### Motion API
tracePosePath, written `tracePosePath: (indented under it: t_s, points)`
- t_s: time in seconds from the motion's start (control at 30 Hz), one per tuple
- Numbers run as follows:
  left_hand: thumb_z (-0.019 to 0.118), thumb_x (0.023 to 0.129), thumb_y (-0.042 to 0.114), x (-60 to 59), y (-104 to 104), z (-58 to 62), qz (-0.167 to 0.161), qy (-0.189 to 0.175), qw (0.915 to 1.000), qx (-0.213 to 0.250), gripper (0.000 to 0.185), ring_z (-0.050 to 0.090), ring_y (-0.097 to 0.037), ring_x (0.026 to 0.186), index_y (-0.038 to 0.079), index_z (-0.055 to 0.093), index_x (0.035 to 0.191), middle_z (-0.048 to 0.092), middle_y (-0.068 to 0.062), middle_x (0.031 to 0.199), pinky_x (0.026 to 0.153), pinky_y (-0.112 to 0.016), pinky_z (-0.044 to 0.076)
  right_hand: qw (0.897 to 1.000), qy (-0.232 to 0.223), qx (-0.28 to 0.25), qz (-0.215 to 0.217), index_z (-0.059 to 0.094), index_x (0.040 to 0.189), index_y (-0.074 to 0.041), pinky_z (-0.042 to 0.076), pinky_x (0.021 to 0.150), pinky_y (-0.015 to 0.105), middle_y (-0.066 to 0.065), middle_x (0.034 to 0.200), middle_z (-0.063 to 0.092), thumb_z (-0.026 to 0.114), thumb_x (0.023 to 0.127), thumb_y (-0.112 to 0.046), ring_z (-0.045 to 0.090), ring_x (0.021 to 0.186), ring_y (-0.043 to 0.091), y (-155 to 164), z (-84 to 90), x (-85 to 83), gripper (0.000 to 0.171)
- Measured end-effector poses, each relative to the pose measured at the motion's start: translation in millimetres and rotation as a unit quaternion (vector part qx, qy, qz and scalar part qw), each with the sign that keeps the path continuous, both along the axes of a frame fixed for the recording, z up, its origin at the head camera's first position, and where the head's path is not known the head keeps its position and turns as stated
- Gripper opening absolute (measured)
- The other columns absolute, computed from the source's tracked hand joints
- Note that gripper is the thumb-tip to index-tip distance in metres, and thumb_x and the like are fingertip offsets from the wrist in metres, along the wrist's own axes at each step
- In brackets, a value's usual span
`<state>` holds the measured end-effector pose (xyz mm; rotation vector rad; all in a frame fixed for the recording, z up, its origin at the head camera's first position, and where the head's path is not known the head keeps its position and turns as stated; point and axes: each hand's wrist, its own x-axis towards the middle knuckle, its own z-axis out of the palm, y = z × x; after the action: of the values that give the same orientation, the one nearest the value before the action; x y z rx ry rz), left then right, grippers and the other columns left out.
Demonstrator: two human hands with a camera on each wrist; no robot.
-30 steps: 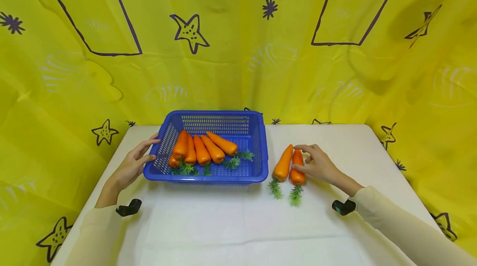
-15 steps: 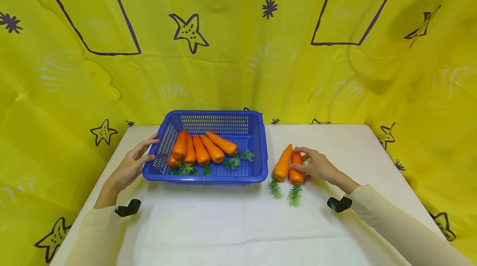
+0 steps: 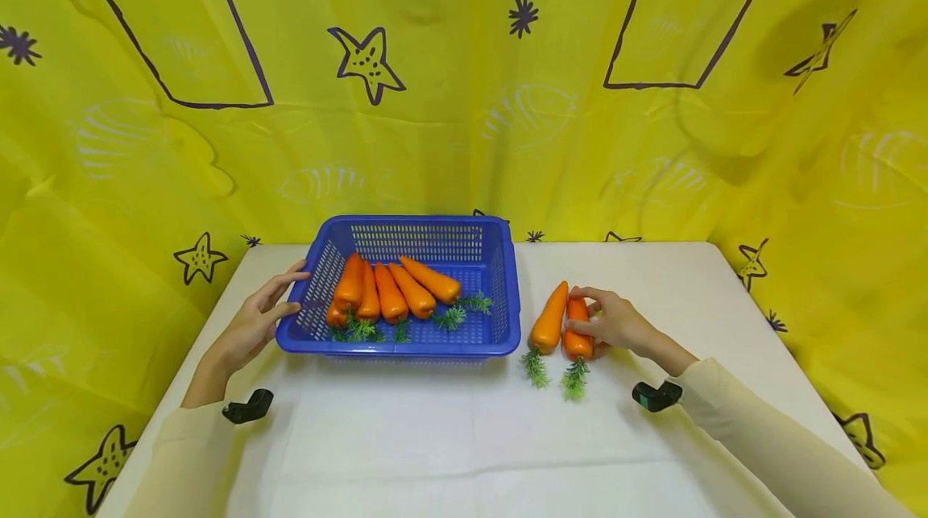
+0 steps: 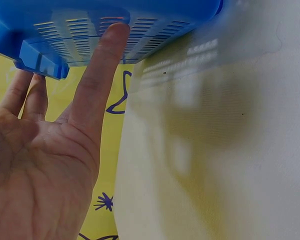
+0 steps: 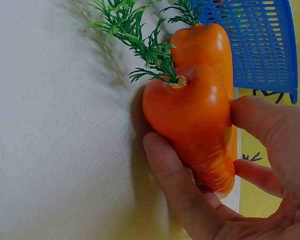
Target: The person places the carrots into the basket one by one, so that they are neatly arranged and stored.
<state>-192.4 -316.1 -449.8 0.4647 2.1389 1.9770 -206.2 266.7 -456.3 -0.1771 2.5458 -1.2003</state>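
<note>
From my end the carrots are clearly fake: the one in my right hand (image 5: 250, 165), call it the held carrot (image 5: 195, 120), has a smooth, slightly satiny plastic skin with a soft sheen, and its leafy top (image 5: 135, 35) is stiff, bristly green plastic. The neighbour carrot (image 3: 548, 318) looks the same. The basket (image 3: 507, 284) is glossy blue moulded plastic, slotted all over; my left hand (image 4: 45, 165) touches its smooth wall. The table cover (image 3: 449, 437) reads as matt white woven cloth with a fine grain, and the backdrop (image 3: 464, 99) is thin, wrinkled yellow sheeting with a faint shine.
</note>
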Motion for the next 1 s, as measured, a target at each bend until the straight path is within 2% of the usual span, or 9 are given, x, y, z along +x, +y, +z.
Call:
tracePosePath:
  t_s: [0.1, 0.2, 0.3, 0.53, 0.9, 1.0]
  points:
    - [0.05, 0.108, 0.008, 0.3, -0.1, 0.6, 0.002, 0.003, 0.9999, -0.014, 0.05, 0.027, -0.017, 0.152, 0.007, 0.037, 0.156, 0.004, -0.003, 0.174, 0.098, -0.025, 0.054, 1.0, -0.005, -0.004, -0.002, 0.047, 0.148, 0.001, 0.062, 0.057, 0.039, 0.031, 0.119, 0.057, 0.078, 0.092, -0.019, 0.07, 0.065, 0.021, 0.5, 0.6, -0.1, 0.067]
    - [0.051, 0.108, 0.009, -0.3, -0.4, 1.0, 0.005, 0.005, 0.9997, -0.022, 0.051, 0.016, -0.028, 0.156, 0.006, 0.036, 0.156, 0.004, -0.002, 0.174, 0.099, -0.025, 0.053, 1.0, -0.01, -0.012, -0.002, 0.046, 0.149, 0.002, 0.062, 0.057, 0.04, 0.032, 0.119, 0.056, 0.078, 0.092, -0.018, 0.07, 0.063, 0.022, 1.2, 0.9, -0.2, 0.068]
    - [0.051, 0.108, 0.01, -0.8, -0.8, 1.0, 0.007, 0.004, 0.9996, -0.026, 0.051, 0.019, -0.025, 0.155, 0.006, 0.035, 0.156, 0.004, -0.001, 0.174, 0.099, -0.025, 0.053, 1.0, -0.013, -0.015, 0.0, 0.045, 0.149, 0.002, 0.063, 0.058, 0.041, 0.031, 0.119, 0.056, 0.078, 0.092, -0.017, 0.07, 0.064, 0.023, 1.5, 2.0, -0.3, 0.069]
    - [0.05, 0.107, 0.005, 1.0, -0.3, -0.5, -0.002, 0.003, 1.0, 0.004, 0.05, 0.042, 0.004, 0.134, 0.006, 0.038, 0.155, 0.004, -0.003, 0.174, 0.094, -0.028, 0.057, 0.998, -0.034, -0.042, 0.032, 0.043, 0.15, 0.004, 0.063, 0.062, 0.047, 0.034, 0.122, 0.051, 0.077, 0.092, -0.012, 0.071, 0.067, 0.026, 7.6, 13.9, -3.4, 0.07]
    - [0.051, 0.107, 0.006, 0.9, 0.4, -0.1, 0.002, 0.001, 1.0, 0.002, 0.05, 0.043, 0.004, 0.131, 0.007, 0.039, 0.155, 0.002, -0.005, 0.174, 0.093, -0.032, 0.058, 0.994, -0.029, -0.057, 0.089, 0.039, 0.153, 0.003, 0.064, 0.064, 0.048, 0.039, 0.133, 0.044, 0.076, 0.092, -0.011, 0.072, 0.076, 0.033, 27.2, 60.1, -10.9, 0.072]
    - [0.051, 0.107, 0.006, 1.4, 0.6, 0.1, 0.002, -0.001, 1.0, 0.002, 0.05, 0.044, 0.004, 0.13, 0.008, 0.039, 0.155, 0.002, -0.005, 0.174, 0.092, -0.032, 0.058, 0.993, -0.015, -0.053, 0.103, 0.04, 0.151, 0.002, 0.064, 0.064, 0.045, 0.039, 0.136, 0.043, 0.076, 0.092, -0.01, 0.072, 0.08, 0.031, 31.8, 74.5, -13.4, 0.07]
